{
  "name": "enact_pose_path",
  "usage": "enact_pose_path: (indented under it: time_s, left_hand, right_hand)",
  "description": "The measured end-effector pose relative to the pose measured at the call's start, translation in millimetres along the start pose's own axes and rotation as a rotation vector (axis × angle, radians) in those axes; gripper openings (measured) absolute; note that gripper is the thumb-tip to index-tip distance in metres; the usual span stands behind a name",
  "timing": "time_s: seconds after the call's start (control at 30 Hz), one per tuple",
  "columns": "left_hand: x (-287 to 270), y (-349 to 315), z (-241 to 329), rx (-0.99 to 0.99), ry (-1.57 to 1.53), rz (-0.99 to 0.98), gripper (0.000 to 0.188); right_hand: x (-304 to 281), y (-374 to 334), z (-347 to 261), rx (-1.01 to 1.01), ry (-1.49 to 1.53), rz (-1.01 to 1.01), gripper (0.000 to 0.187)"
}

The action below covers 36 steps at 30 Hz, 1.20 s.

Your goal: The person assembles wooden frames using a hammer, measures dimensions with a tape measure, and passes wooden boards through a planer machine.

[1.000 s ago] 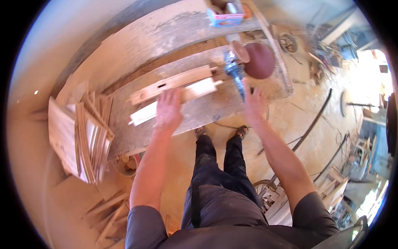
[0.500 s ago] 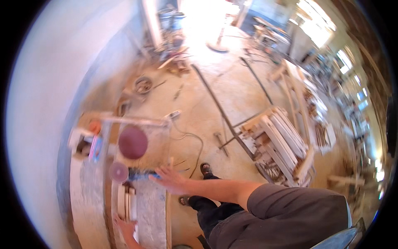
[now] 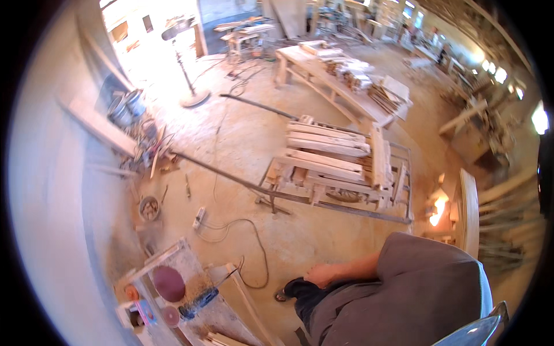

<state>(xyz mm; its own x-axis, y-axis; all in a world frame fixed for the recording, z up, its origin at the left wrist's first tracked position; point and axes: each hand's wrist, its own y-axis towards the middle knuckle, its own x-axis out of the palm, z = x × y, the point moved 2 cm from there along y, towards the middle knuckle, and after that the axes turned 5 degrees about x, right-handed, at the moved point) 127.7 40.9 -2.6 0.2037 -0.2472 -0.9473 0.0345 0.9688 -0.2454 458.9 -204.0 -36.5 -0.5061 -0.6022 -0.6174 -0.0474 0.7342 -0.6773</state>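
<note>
My right hand hangs beside my dark trousers, over the floor. Its fingers point downward and are mostly hidden, and no object shows in it. My left hand is out of the picture. At lower left stands a dusty workbench, a little away from my right hand. A blue and black power tool lies on it, next to a small round pink disc. Close by is a larger dark red sanding disc. Pale wooden strips lie at the bench's near side.
A metal-framed cart carries several wooden pieces. Behind it, a wooden table holds stacked timber. A cable runs over the floor from a power strip. Also around are a bucket, a stand fan and an upright board.
My view has swung right, shifting the bench toward the lower left. My right hand has drawn back from the power tool to my side. My left hand has left the picture.
</note>
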Motion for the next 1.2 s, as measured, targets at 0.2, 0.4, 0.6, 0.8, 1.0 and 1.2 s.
enact_pose_path:
  time_s: [0.2, 0.4, 0.6, 0.8, 1.0, 1.2]
  left_hand:
    - [24.6, -79.8, 44.7, -0.047, -0.958, -0.288, 0.083]
    - [32.3, -181.5, 96.6, 0.041, -1.473, -0.415, 0.079]
    - [23.0, -260.1, 234.4, 0.410, -1.665, -0.982, 0.076]
    - [10.3, -370.8, 380.1, 0.784, -1.497, -1.344, 0.077]
    - [23.8, -473.9, 494.7, 1.119, -1.347, -1.584, 0.079]
    - [43.5, -603.0, 585.1, 0.777, -1.368, -1.545, 0.082]
  right_hand:
    - [36.7, -66.6, 43.2, 0.145, 0.477, 0.487, 0.052]
    - [80.8, -224.1, 88.6, 0.232, 0.872, 0.479, 0.062]
    - [156.2, -377.0, 119.9, 0.275, 1.232, 0.775, 0.061]
    - [212.4, -478.0, 132.8, 0.385, 1.402, 1.084, 0.055]
    - [319.8, -569.0, 179.8, 0.898, 1.667, 1.538, 0.048]
    - [339.3, -630.6, 240.0, 0.749, 1.939, 1.600, 0.050]
